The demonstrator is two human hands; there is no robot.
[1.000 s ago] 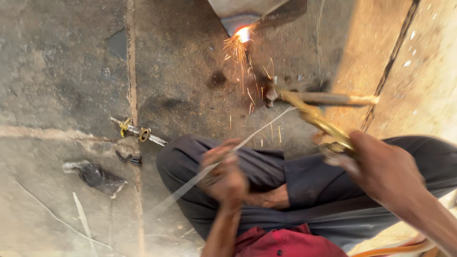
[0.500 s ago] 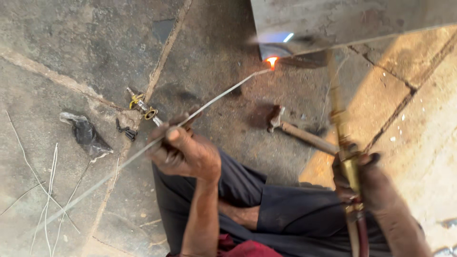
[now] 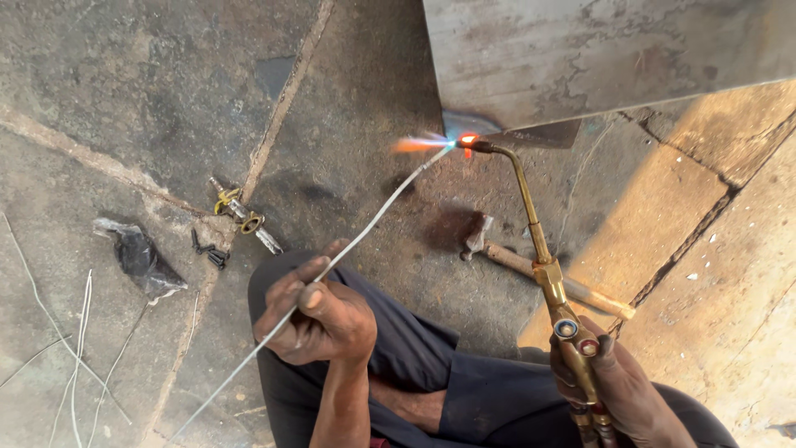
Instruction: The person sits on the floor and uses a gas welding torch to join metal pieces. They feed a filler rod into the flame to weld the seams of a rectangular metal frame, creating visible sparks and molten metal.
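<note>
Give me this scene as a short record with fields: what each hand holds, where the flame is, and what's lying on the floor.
left hand: the left hand grips a thin filler rod, its tip at the flame
right hand: the right hand holds a brass torch by its handle
flame: orange-blue flame at the lower edge of a grey metal sheet
floor, centre: a hammer lying behind the torch
floor, left: a small brass fitting, a black scrap, loose wires
posture: seated, legs in dark trousers
</note>
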